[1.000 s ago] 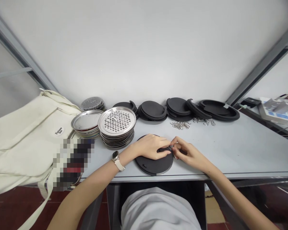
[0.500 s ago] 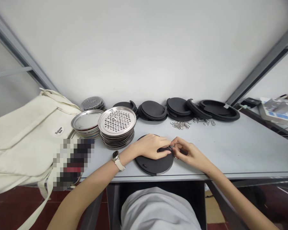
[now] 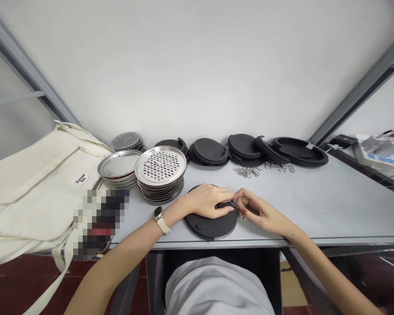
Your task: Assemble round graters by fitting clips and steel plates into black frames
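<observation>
A round black disc (image 3: 213,227) lies flat near the front edge of the table, with a small slot on its lower left. My left hand (image 3: 210,200), watch at the wrist, rests across its top with fingers stretched toward the right rim. At that rim my right hand (image 3: 254,210) pinches a small shiny metal clip (image 3: 234,203) between thumb and fingers. The clip sits against the disc's edge, partly covered by fingertips; whether it passes through the disc I cannot tell.
Stacks of metal grater discs (image 3: 159,166) and metal lids (image 3: 118,166) stand at left by a cream bag (image 3: 36,183). Black discs (image 3: 210,151) and black rings (image 3: 300,151) line the wall. Loose metal clips (image 3: 248,171) lie before them.
My right hand has shifted slightly down and to the right at the rim, and more of the metal clip shows. My left hand and the disc stay in place.
</observation>
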Action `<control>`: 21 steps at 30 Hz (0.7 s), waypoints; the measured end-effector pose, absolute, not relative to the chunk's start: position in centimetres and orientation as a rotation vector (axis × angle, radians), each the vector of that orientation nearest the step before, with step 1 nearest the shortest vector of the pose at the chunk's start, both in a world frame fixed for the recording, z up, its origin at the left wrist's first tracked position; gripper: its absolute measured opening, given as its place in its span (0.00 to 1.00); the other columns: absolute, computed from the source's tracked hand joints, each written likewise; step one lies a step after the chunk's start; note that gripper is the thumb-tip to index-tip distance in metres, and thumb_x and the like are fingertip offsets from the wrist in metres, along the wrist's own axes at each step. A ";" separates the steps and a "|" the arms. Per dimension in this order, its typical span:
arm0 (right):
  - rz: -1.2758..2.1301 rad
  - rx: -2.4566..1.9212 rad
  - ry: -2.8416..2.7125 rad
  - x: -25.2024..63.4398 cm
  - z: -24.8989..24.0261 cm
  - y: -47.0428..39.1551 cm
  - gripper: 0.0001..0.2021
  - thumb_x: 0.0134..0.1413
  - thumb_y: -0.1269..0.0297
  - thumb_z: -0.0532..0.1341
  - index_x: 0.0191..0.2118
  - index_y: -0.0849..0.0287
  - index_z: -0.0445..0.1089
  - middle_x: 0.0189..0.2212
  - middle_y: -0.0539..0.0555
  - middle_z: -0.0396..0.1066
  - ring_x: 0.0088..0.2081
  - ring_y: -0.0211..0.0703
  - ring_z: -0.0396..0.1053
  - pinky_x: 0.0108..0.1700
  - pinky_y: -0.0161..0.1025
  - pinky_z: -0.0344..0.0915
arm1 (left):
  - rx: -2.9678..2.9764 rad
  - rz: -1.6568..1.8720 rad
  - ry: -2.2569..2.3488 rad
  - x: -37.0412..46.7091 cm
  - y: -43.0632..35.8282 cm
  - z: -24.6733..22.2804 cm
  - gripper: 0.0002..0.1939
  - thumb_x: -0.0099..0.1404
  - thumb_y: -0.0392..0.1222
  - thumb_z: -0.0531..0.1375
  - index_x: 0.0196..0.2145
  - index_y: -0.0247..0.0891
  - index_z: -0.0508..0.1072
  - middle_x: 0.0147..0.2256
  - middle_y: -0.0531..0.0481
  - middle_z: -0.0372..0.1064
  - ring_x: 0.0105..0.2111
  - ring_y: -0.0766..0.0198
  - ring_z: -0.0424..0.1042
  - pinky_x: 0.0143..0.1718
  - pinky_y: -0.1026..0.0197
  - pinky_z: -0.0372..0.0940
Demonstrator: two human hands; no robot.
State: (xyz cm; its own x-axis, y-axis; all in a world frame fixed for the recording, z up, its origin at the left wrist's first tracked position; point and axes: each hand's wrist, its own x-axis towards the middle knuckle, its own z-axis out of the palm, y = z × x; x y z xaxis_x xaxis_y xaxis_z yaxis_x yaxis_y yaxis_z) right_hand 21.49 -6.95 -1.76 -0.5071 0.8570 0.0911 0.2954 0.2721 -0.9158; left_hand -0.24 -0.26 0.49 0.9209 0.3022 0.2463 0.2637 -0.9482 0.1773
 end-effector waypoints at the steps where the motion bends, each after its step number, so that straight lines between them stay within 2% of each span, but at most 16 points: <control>1: 1.222 -1.033 -1.951 21.5 -1.7 -6.9 0.06 0.66 0.62 0.52 0.46 0.54 0.57 0.28 0.47 0.59 0.32 0.40 0.62 0.39 0.39 0.64 | 2.942 0.408 0.436 -0.2 -0.2 0.5 0.10 0.69 0.46 0.55 0.42 0.39 0.69 0.35 0.51 0.71 0.31 0.63 0.70 0.27 0.61 0.54; 8: 1.185 -1.053 -1.989 21.5 -1.8 -6.9 0.05 0.66 0.61 0.52 0.45 0.53 0.57 0.28 0.46 0.57 0.30 0.38 0.56 0.36 0.36 0.58 | 2.942 0.424 0.431 -0.2 -0.2 0.5 0.10 0.69 0.46 0.55 0.42 0.39 0.69 0.35 0.51 0.71 0.31 0.63 0.70 0.27 0.61 0.53; 13: 1.231 -0.977 -1.968 21.5 -2.1 -6.9 0.05 0.67 0.63 0.51 0.46 0.53 0.56 0.29 0.46 0.57 0.31 0.39 0.59 0.37 0.37 0.60 | 2.950 0.395 0.446 -0.3 -0.2 0.6 0.10 0.69 0.47 0.54 0.41 0.39 0.69 0.35 0.51 0.71 0.31 0.63 0.70 0.28 0.61 0.54; 21: 1.106 -1.071 -1.972 21.3 -2.5 -6.9 0.04 0.63 0.68 0.53 0.42 0.54 0.58 0.26 0.45 0.58 0.29 0.38 0.59 0.35 0.37 0.60 | 2.957 0.398 0.451 -0.2 -0.2 0.3 0.10 0.69 0.47 0.54 0.41 0.38 0.69 0.35 0.51 0.71 0.32 0.63 0.70 0.29 0.61 0.56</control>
